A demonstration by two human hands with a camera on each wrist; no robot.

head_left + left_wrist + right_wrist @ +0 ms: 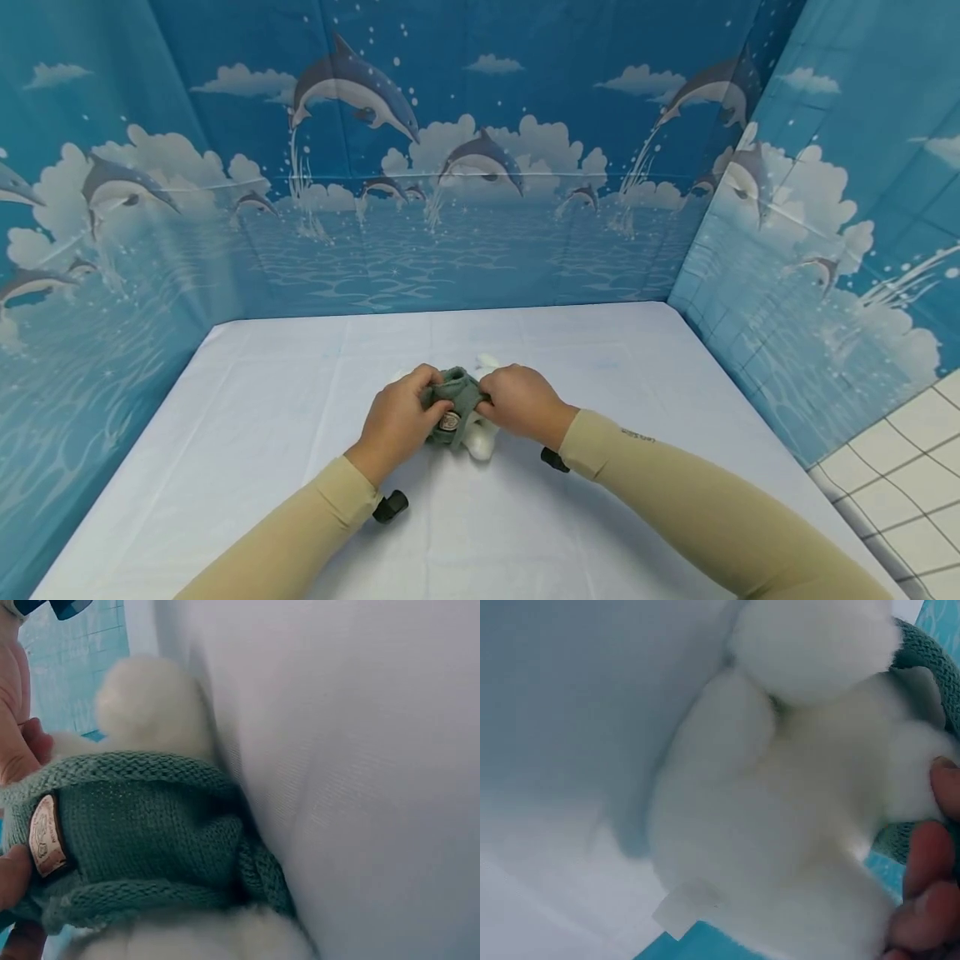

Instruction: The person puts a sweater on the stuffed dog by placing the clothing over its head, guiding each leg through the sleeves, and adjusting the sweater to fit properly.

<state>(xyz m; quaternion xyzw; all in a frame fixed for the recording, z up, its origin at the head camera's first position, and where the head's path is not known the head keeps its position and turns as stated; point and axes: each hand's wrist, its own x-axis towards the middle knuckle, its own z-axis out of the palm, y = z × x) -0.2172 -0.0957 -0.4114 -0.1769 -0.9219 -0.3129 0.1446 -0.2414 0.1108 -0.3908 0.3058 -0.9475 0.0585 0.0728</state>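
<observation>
A white plush toy (480, 442) lies on the white-covered table, with a small green knit sweater (459, 388) against it. Thumb and fingers of my left hand (396, 418) pinch the sweater's left side; in the left wrist view the thumb is beside its brown label patch (47, 836). My right hand (527, 404) grips the sweater's right side. The right wrist view has the plush's soft body (727, 825) close up, a small white paw (915, 772) against the right thumb and green knit behind it. How far the sweater covers the toy is partly hidden.
The white cloth (315, 367) covers the table up to its back edge. Blue dolphin-print curtains (480, 242) hang behind and at both sides. White tiles (907, 467) show at the right. A small black device (391, 506) is strapped below the left wrist.
</observation>
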